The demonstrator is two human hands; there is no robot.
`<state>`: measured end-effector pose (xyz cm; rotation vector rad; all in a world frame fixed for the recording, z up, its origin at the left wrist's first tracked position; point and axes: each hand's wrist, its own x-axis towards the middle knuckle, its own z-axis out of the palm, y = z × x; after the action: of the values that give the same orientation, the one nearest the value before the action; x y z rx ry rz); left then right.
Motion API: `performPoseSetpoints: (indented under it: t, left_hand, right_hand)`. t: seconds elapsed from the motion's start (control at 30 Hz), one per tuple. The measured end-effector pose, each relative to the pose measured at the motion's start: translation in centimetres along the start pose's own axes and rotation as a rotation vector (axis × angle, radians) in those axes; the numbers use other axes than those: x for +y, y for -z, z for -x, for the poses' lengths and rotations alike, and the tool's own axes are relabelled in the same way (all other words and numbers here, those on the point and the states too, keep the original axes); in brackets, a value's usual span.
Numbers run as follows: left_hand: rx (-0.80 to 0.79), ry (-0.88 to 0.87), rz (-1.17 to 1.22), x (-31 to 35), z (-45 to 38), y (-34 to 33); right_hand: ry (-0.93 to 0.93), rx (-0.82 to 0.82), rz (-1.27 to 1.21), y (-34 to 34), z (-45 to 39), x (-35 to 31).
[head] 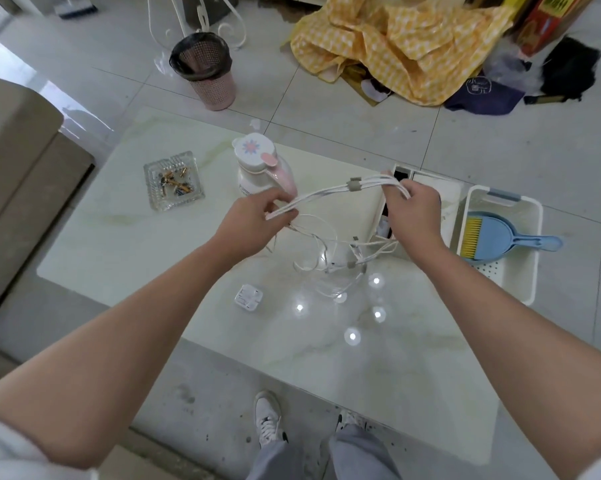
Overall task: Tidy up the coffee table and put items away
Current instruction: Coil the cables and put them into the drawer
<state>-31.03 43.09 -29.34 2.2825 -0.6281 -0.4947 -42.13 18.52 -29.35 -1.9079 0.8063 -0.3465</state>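
Organizer box (427,188) interior mostly behind right hand (415,216); ashtray (173,180) contents too small (butts?)

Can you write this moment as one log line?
left hand: grips folded white cable bundle | right hand: grips other end | loose cable: on marble table

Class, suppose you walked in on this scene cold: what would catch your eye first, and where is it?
First, the bundle of white cables stretched above the coffee table between the left hand and right hand, loose ends trailing onto the marble. Next, the glass ashtray of butts at the table's left, and the crumpled yellow checked cloth on the floor beyond.
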Motion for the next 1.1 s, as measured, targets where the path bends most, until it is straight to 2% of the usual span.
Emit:
performPoseSetpoints:
  t: [0.1, 0.17, 0.2, 0.27, 0.33, 0.37, 0.43, 0.53, 0.63, 0.7, 0.8, 0.9, 1.0, 1.1]
  left_hand:
    - [-0.080, -0.027, -0.378, -1.1, 0.1, 1.1]
    - [-0.008, 0.076, -0.484, -3.1, 0.0, 2.6]
    - [0.053, 0.180, -0.412, -4.4, 0.1, 3.6]
    - [0.174, 0.406, -0.073, -6.3, 0.2, 5.2]
    - [0.206, 0.562, 0.341, -6.7, 0.2, 5.7]
    - [0.193, 0.583, 0.483, -6.2, 0.1, 5.6]
    - [0.120, 0.503, 0.589, -4.2, -0.4, 5.2]
    - [0.011, 0.294, 0.519, -0.1, -1.3, 5.2]
    - [-0.008, 0.188, 0.352, 2.9, -2.1, 5.4]
    - [-0.053, 0.133, 0.314, 4.0, -1.9, 5.3]
    - [-0.174, 0.031, 0.262, 5.5, -0.7, 4.8]
    - [-0.227, -0.072, 0.182, 5.8, 0.0, 4.8]
    - [-0.231, -0.074, 0.263, 5.3, 0.2, 5.2]
    - [-0.214, -0.045, 0.266, 3.2, 0.6, 5.4]
  right_hand:
    - [-0.057, 0.100, -0.030, 0.3, -1.0, -0.5]
    - [-0.096, 0.165, -0.025, 1.4, -1.9, 0.3]
    - [-0.106, 0.177, -0.016, 2.0, -2.2, 0.8]
    - [-0.124, 0.127, 0.029, 2.8, -2.2, 2.0]
    - [-0.114, 0.011, 0.149, 2.7, -2.0, 3.3]
    - [-0.122, -0.083, 0.249, 2.4, -1.8, 4.1]
    - [-0.174, -0.307, 0.439, 1.4, -1.1, 5.2]
    - [-0.199, -0.548, 0.626, -0.7, 0.4, 5.5]
    - [-0.182, -0.512, 0.448, -2.7, 1.5, 4.4]
    - [-0.070, -0.470, 0.314, -4.1, 2.4, 3.0]
    - [0.046, -0.577, 0.232, -6.1, 3.7, 0.8]
    - [0.008, -0.661, 0.154, -8.5, 5.0, -0.2]
    - [-0.040, -0.801, 0.279, -11.1, 6.2, 1.0]
    - [-0.103, -0.954, 0.517, -12.9, 7.2, 3.3]
